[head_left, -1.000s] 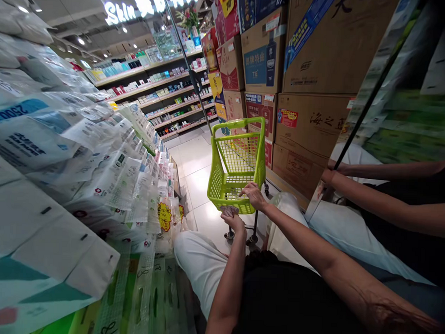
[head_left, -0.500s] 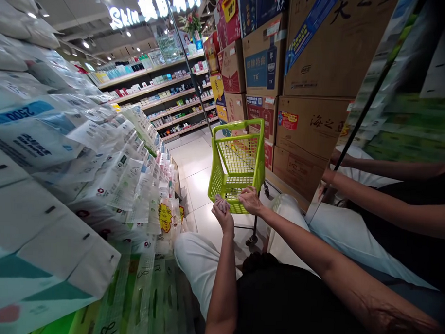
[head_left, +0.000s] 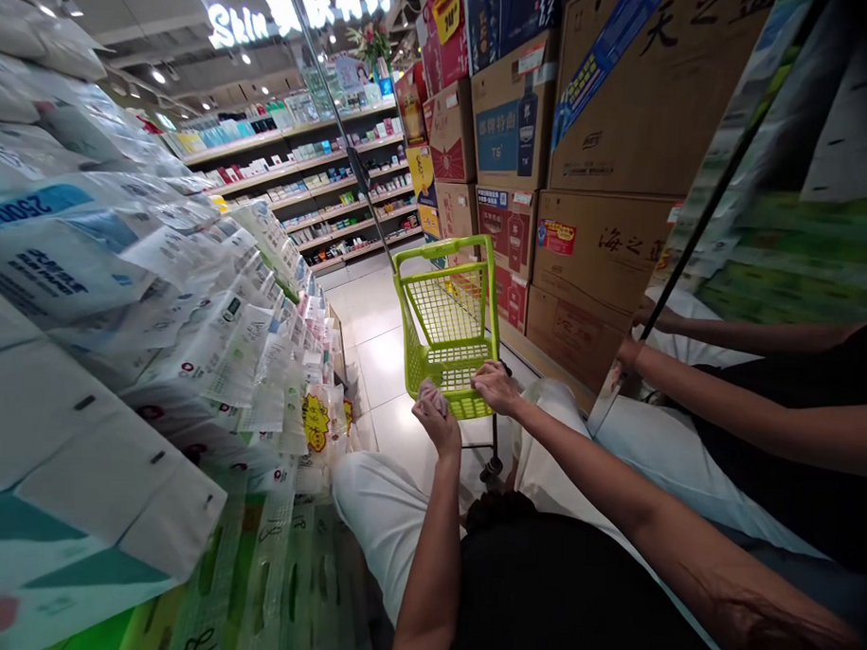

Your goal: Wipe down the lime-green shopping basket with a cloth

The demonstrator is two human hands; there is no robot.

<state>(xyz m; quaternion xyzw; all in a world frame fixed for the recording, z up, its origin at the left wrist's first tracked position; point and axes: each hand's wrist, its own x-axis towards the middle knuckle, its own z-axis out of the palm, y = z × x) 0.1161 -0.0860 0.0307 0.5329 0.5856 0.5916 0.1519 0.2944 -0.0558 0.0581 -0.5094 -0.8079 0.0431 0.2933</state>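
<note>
A small lime-green shopping cart stands in the aisle just ahead of me. My left hand is closed around a small crumpled pinkish-grey thing and sits against the cart's near rim. My right hand rests on that same near rim, with its fingers curled over the edge. My white trousers show below both arms.
Stacked paper-goods packs fill the left side. Cardboard boxes are piled high on the right. A mirror panel at the right reflects arms. Shelves of bottles stand at the aisle's far end, beyond the tiled floor.
My left hand has risen from below the cart's basket to its near rim. The cart has shifted slightly left in view.
</note>
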